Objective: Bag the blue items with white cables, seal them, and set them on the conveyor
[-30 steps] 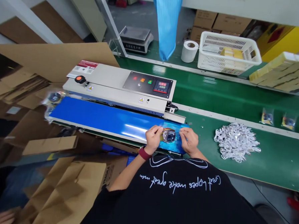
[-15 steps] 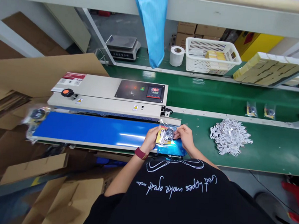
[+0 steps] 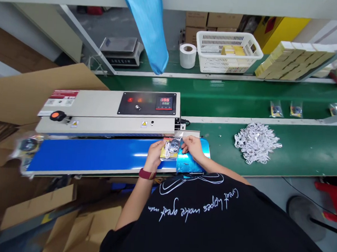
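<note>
shirt (image 3: 196, 232) read "great hopes make great men"
left hand (image 3: 155, 154) and right hand (image 3: 193, 146) pinched clear bag (image 3: 172, 146) near belt (image 3: 99, 154)'s right end

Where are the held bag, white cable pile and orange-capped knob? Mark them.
Held bag (image 3: 171, 147), head view: its middle.
White cable pile (image 3: 257, 143), head view: heap's middle.
Orange-capped knob (image 3: 55, 115), head view: its cap.

A clear, shiny plastic bag (image 3: 170, 149) holds a dark, roundish gadget (image 3: 174, 145), a coiled white cord (image 3: 167, 148) at its nine o'clock, and a yellow card (image 3: 163, 153) with red along its twelve o'clock edge, behind both. The bag is creased and faces up, over the blue belt (image 3: 99, 156) towards its three o'clock end.
</note>
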`<move>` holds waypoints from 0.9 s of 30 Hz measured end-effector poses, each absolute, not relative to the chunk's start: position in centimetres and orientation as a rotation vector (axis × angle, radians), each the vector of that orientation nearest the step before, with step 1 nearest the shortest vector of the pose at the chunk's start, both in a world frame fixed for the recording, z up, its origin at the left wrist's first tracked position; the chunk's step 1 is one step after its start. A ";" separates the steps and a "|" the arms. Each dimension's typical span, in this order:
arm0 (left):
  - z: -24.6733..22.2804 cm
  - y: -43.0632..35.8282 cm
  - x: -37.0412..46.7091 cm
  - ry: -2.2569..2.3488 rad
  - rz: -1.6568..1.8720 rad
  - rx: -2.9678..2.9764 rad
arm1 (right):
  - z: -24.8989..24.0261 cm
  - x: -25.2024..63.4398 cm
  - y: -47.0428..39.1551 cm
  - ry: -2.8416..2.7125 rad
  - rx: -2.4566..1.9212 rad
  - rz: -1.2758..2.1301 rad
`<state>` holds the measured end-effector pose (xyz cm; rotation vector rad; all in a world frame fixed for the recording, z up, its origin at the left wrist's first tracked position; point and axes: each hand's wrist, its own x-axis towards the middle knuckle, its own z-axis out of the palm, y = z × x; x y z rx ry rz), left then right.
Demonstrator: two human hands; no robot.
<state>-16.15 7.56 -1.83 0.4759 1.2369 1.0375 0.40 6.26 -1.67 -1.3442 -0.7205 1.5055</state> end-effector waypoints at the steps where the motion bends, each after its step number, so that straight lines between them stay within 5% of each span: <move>1: -1.9 7.6 -16.7 1.245 1.043 0.485 | -1.7 0.0 6.2 -0.738 -1.334 1.525; 13: -0.2 7.6 -24.3 1.813 1.082 0.784 | -1.2 -0.5 4.2 -0.827 -1.269 1.656; 23: 3.6 2.6 -31.8 2.675 0.438 1.269 | 0.6 3.7 2.2 -0.840 -1.254 1.570; 27: 5.5 2.5 -30.6 2.741 0.660 1.259 | -0.2 7.7 -0.4 -0.853 -1.333 1.437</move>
